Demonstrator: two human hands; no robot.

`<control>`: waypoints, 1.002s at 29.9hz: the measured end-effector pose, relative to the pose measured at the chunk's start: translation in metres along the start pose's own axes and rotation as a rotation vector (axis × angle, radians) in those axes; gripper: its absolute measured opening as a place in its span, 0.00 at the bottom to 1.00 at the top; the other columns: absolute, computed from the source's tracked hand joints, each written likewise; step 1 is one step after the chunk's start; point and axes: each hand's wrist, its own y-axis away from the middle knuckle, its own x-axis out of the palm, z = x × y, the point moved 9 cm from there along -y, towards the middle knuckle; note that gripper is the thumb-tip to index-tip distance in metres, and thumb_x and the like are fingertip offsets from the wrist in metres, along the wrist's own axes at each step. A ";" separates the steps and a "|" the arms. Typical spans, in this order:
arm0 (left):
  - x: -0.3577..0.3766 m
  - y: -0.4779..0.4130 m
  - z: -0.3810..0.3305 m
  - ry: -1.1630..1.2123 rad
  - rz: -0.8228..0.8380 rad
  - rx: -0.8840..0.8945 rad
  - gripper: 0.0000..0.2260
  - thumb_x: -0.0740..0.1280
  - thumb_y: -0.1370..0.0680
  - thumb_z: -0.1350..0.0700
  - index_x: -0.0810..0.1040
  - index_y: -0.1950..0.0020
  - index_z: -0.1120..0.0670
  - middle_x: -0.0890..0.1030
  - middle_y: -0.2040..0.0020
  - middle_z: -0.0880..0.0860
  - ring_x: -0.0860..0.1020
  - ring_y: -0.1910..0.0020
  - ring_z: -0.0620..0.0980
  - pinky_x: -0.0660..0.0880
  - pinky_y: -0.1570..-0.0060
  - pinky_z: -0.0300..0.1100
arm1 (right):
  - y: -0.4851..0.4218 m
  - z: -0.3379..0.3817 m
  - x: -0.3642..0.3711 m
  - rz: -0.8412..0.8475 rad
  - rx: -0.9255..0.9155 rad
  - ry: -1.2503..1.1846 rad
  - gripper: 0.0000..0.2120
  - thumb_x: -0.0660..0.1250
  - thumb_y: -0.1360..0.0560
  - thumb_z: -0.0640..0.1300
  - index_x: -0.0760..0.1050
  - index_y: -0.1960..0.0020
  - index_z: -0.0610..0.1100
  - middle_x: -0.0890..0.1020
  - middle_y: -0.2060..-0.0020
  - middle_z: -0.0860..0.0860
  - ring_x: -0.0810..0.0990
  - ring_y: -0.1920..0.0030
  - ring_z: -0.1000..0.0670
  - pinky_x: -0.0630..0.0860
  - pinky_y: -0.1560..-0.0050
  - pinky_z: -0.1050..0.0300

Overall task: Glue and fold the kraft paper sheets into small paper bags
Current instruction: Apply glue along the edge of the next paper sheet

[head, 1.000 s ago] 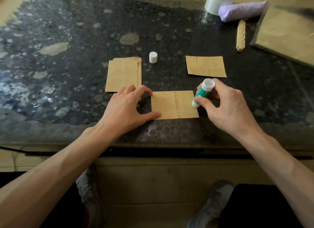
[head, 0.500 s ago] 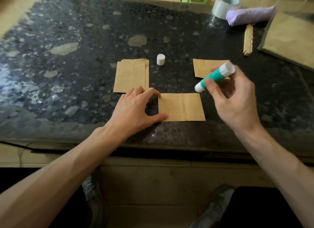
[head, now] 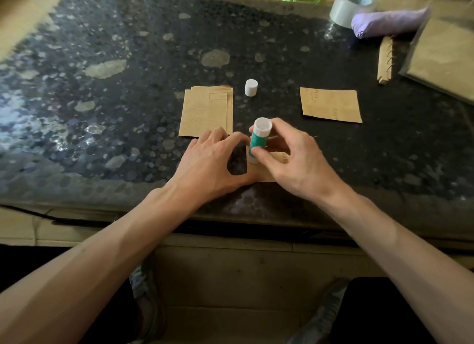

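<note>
Dark speckled tabletop [head: 128,87], near edge: the left hand [head: 213,164], fingers spread and straight, presses the left edge of a kraft sheet [head: 259,174], while the right hand [head: 295,161] pinches a glue stick [head: 259,138] nearly upright, lower end on that sheet. Farther back lie a stack of sheets [head: 205,112], a white cap [head: 250,87] and, to the right, a single sheet [head: 331,105].

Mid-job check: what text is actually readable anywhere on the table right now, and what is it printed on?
"Pri…", perhaps "Print", sideways and blurred: lone kraft sheet, left part.
"Or…", sideways, rest blurred: same sheet, lower right.
Unreadable: a few letters on the near sheet, beside the right hand.
Too small: printed box and faint lines on the stack of sheets.
No legible label: glue stick.
</note>
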 end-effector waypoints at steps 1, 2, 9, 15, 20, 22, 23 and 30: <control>0.000 0.000 0.000 0.004 -0.003 -0.001 0.34 0.61 0.32 0.24 0.70 0.31 0.40 0.70 0.48 0.44 0.70 0.46 0.46 0.70 0.45 0.46 | -0.001 0.001 0.000 -0.006 0.000 0.016 0.15 0.73 0.21 0.51 0.77 0.36 0.49 0.82 0.44 0.59 0.80 0.41 0.60 0.76 0.41 0.67; 0.000 0.000 0.001 0.005 -0.004 -0.001 0.34 0.62 0.31 0.24 0.70 0.31 0.40 0.70 0.48 0.44 0.70 0.46 0.47 0.70 0.45 0.47 | -0.002 0.001 -0.001 -0.020 -0.004 0.033 0.16 0.73 0.21 0.53 0.77 0.37 0.49 0.82 0.44 0.59 0.79 0.42 0.60 0.74 0.43 0.70; 0.000 0.000 0.001 -0.009 0.014 0.000 0.35 0.61 0.32 0.24 0.69 0.30 0.40 0.68 0.48 0.44 0.68 0.47 0.46 0.69 0.45 0.46 | -0.002 -0.001 -0.004 -0.057 0.015 0.040 0.17 0.76 0.23 0.52 0.81 0.37 0.50 0.82 0.47 0.62 0.80 0.48 0.66 0.75 0.45 0.73; 0.001 -0.001 0.002 -0.014 -0.002 0.002 0.36 0.62 0.32 0.23 0.69 0.29 0.41 0.71 0.49 0.45 0.71 0.47 0.47 0.70 0.47 0.45 | -0.003 -0.002 -0.002 0.035 0.013 -0.035 0.14 0.75 0.22 0.42 0.81 0.37 0.50 0.85 0.45 0.59 0.82 0.41 0.58 0.80 0.38 0.58; 0.001 -0.002 0.002 -0.008 0.011 -0.005 0.36 0.61 0.32 0.23 0.69 0.30 0.40 0.70 0.49 0.44 0.68 0.49 0.45 0.69 0.47 0.45 | -0.003 -0.001 -0.003 -0.002 0.020 0.006 0.14 0.77 0.24 0.50 0.81 0.39 0.51 0.84 0.48 0.62 0.82 0.45 0.62 0.80 0.42 0.64; 0.001 -0.002 0.002 -0.005 0.036 -0.006 0.35 0.61 0.32 0.23 0.69 0.30 0.40 0.69 0.48 0.44 0.67 0.49 0.45 0.68 0.48 0.45 | -0.002 -0.002 -0.004 -0.022 0.028 0.032 0.16 0.76 0.25 0.54 0.80 0.40 0.53 0.82 0.50 0.64 0.81 0.48 0.65 0.78 0.46 0.70; 0.002 -0.003 0.003 -0.004 0.057 -0.006 0.36 0.62 0.33 0.23 0.69 0.30 0.40 0.69 0.48 0.44 0.67 0.49 0.45 0.67 0.49 0.44 | -0.001 -0.001 -0.003 -0.021 0.031 0.040 0.16 0.76 0.25 0.55 0.80 0.39 0.53 0.81 0.49 0.64 0.81 0.49 0.65 0.77 0.47 0.70; 0.003 -0.004 0.004 0.004 0.181 0.016 0.42 0.70 0.40 0.25 0.68 0.29 0.39 0.71 0.45 0.45 0.68 0.44 0.46 0.65 0.47 0.42 | 0.002 0.003 -0.001 0.065 0.012 0.025 0.15 0.76 0.23 0.48 0.81 0.37 0.49 0.85 0.44 0.56 0.83 0.41 0.56 0.82 0.40 0.55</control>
